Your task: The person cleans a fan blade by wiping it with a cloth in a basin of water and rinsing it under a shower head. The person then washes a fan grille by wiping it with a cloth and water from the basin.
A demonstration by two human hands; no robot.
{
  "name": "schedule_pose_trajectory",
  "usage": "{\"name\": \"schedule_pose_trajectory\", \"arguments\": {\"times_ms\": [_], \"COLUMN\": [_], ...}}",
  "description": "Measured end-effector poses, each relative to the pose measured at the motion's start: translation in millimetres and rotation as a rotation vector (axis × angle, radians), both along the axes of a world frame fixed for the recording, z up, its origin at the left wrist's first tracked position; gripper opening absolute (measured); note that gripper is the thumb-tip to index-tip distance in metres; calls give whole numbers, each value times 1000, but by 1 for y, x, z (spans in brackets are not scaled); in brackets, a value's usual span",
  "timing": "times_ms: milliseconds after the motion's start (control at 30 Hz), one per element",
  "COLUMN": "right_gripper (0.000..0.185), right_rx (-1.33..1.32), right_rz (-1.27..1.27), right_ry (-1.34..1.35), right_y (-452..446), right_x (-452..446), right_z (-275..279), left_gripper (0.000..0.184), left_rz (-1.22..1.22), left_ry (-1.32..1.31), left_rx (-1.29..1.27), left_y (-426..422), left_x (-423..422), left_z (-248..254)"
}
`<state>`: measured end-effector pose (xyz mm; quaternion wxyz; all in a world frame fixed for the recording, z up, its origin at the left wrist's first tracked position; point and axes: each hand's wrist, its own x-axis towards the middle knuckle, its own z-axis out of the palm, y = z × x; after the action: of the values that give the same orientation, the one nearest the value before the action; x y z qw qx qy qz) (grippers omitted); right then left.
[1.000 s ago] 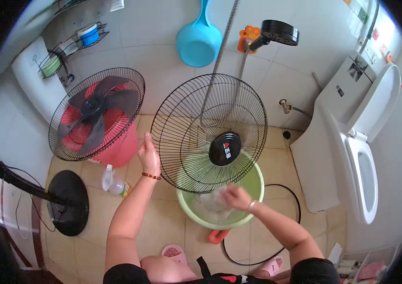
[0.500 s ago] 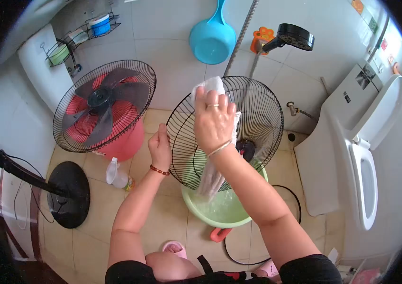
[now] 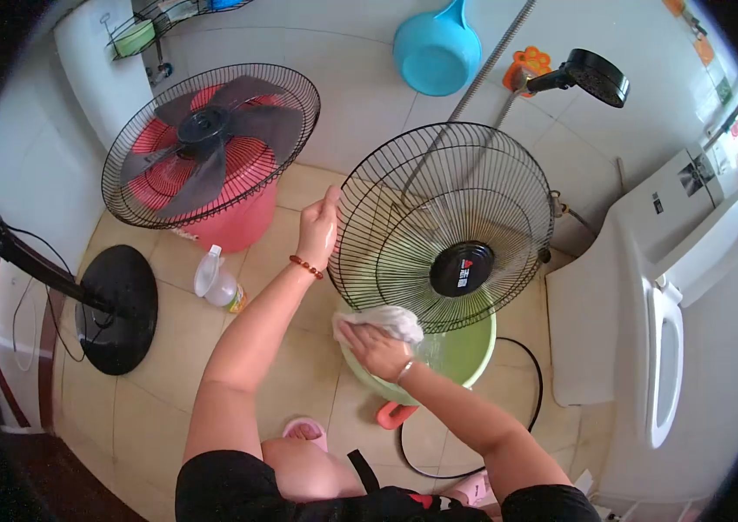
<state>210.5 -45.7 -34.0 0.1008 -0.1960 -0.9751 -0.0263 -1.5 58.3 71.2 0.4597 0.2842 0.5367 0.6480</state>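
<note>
My left hand [image 3: 319, 230] is closed round the left rim of a black wire fan grille [image 3: 438, 191], which I hold tilted up above a green basin [image 3: 482, 352]. A black badge [image 3: 463, 270] sits at the grille's centre. My right hand [image 3: 377, 351] grips a wet white cloth [image 3: 390, 322] at the grille's lower left edge, over the basin's rim. Water shows in the basin below the cloth.
A second grille with grey fan blades [image 3: 203, 130] rests on a pink bucket [image 3: 243, 217] at left. Near it stand a spray bottle [image 3: 219, 283] and a black fan base [image 3: 116, 309]. A toilet [image 3: 664, 374] is at right. A blue dipper [image 3: 438, 52] and shower head [image 3: 597, 76] hang on the wall.
My right hand has moved with the cloth from the grille's upper part down to its lower left edge. The grille's badge now shows fully. The whole view has shifted a little.
</note>
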Motion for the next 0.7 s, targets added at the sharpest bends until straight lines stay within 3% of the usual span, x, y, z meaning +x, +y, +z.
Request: {"name": "schedule_pose_trajectory", "arguments": {"times_ms": [67,133,200,300,400,433,533,633,700], "right_gripper": [44,40,37,36,41,42,47,48,42], "right_rx": [-143,-394,-377,-171,-323,-478,-923,-571,-666], "right_rz": [-76,-116,-259,-783,-838,-682,-376,-626,-589], "right_ry": [-39,-411,-460,-421,-792,-821,-460,-629,-667], "right_y": [-4,-3,0,8,8,6,16,12,6], "right_x": [19,53,92,112,68,66,86,93,82], "right_z": [10,11,-12,-63,-81,-84,-63,-47,-33], "left_gripper": [48,50,51,52,51,50,49,48,46], "left_rz": [20,149,275,328,329,332,304,323,361], "left_ry": [6,43,134,61,-17,-33,-66,-10,-22], "left_rx": [-17,49,138,97,82,78,112,117,139], "left_y": [-5,-4,1,1,-3,-3,-2,-4,-3], "left_x": [1,1,-4,-2,2,3,4,5,10], "left_z": [4,2,-14,-16,-20,-18,-18,-27,-15]}}
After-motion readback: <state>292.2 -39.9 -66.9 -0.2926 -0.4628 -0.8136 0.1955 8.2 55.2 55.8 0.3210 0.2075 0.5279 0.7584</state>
